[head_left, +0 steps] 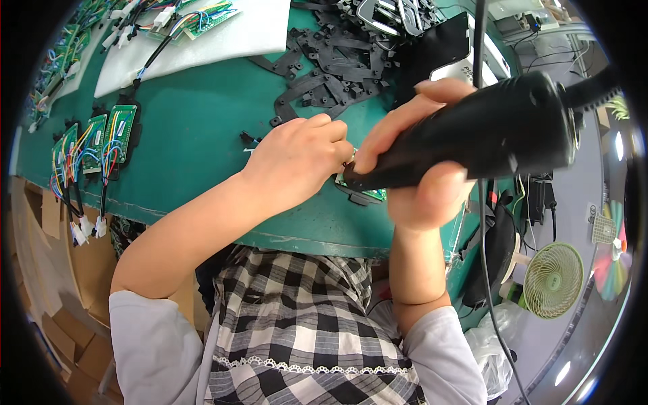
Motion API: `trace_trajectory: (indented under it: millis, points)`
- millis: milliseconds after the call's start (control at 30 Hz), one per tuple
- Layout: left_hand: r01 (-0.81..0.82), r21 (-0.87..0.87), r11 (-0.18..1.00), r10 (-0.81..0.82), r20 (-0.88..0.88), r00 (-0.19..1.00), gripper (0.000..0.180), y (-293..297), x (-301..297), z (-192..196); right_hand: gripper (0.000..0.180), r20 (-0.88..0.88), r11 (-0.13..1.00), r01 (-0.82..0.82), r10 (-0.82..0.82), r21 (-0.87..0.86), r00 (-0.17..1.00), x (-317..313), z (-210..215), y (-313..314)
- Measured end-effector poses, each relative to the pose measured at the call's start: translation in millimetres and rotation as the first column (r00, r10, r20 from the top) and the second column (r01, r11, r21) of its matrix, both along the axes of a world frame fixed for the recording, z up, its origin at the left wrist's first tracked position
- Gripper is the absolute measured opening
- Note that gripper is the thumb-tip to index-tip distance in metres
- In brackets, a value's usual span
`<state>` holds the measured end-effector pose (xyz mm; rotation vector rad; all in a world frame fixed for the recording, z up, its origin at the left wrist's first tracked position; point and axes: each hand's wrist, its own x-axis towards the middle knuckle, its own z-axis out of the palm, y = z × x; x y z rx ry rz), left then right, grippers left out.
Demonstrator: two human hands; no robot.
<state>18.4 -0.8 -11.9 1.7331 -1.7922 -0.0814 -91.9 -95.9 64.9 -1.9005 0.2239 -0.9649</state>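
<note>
Boards (101,138) with coloured wires lie in a row well to the left of the small green board (368,192), each seated on a black bracket, so finished or waiting units stay out of your working zone. Further back and left of the small green board, a white foam sheet (223,37) cushions more wired boards.

Your left hand (300,158) rests just left of the small green board, fingers curled down and pressing at its edge; this steadies the part against the green table (196,135). What, if anything, the fingertips pinch cannot be told.

Your right hand (422,182) is wrapped closed around the black power screwdriver (486,131), its tip angled down onto the small green board, which lies near the table's front edge.

Behind the small green board, a heap of black brackets (331,64) lies within reach. To its lower right, off the table, stands a small green fan (553,280).
</note>
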Motion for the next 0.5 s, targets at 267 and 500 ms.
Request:
trace_trajectory:
  millis: [267, 500]
  points:
    - [0.074, 0.150, 0.986, -0.082, 0.041, 0.996, 0.046, 1, -16, 6, 0.062, 0.469, 0.844, -0.173, -0.102, 0.508, 0.877, -39, 23, -43]
    - [-0.365, -0.138, 0.921, 0.380, 0.101, 0.919, 0.043, 84, 28, 39, 0.059, 0.470, 0.817, -0.146, -0.166, 0.557, 0.867, -100, 18, -82]
